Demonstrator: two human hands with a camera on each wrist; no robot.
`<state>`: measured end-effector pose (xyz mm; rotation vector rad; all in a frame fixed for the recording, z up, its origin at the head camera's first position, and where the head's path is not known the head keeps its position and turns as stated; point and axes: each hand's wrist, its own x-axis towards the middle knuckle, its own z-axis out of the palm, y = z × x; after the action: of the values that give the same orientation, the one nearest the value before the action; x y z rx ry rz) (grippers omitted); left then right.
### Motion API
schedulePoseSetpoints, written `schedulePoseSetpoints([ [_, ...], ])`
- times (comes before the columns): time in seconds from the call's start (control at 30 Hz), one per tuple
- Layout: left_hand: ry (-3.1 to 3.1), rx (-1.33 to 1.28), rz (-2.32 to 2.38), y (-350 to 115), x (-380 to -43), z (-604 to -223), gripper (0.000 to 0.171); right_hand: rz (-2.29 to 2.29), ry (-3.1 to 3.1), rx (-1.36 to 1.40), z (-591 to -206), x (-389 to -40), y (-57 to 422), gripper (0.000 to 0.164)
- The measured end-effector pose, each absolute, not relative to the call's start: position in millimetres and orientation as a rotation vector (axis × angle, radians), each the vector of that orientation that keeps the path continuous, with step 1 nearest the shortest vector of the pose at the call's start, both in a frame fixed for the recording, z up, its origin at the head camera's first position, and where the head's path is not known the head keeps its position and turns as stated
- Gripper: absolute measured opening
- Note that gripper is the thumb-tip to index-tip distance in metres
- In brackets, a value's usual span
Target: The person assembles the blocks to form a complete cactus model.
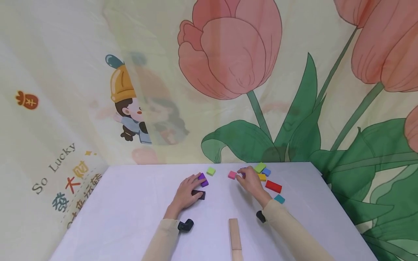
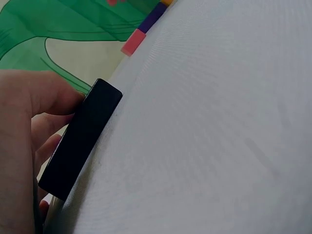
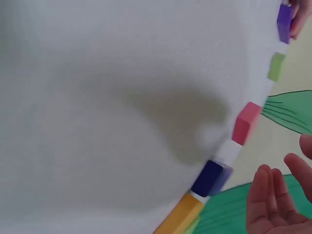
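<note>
Tan wooden blocks [image 1: 234, 233] lie end to end toward the near side of the desk [image 1: 130, 210], long axis aimed pretty much at the far edge. But the bit that matters is up by that far edge: the pink block [image 1: 232, 175] sits just left of the right hand's [image 1: 253, 182] fingertips, with the navy block [image 3: 208, 177] right by them, half hidden from above. So the right hand is way nearer to both than the left hand [image 1: 187, 192]. Right fingers look relaxed, nothing between them in the wrist view; can't tell if they touch the navy one. Left's murkier: thumb at the black block [image 1: 201, 196], fingertips at the purple block [image 1: 204, 182], and honestly can't say if it's grasping either. Black runs roughly along the far edge; purple angles toward it.
</note>
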<state>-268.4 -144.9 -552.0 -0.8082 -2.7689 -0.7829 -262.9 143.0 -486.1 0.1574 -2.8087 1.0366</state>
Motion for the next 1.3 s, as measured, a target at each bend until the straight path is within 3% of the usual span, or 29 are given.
schedulePoseSetpoints([
  [0.27, -2.756, -0.803, -0.795, -143, -268, -556, 0.055, 0.911, -2.969, 0.111, -499, -295, 130, 0.029],
  [0.83, -2.752, -0.792, -0.794, -142, -266, -556, 0.054, 0.852, -3.005, 0.135, -506, -293, 127, 0.03],
  [1.3, -2.735, -0.8, -0.782, -144, -268, -556, 0.054, 1.388, -2.928, 0.022, -505, -253, 138, 0.012],
])
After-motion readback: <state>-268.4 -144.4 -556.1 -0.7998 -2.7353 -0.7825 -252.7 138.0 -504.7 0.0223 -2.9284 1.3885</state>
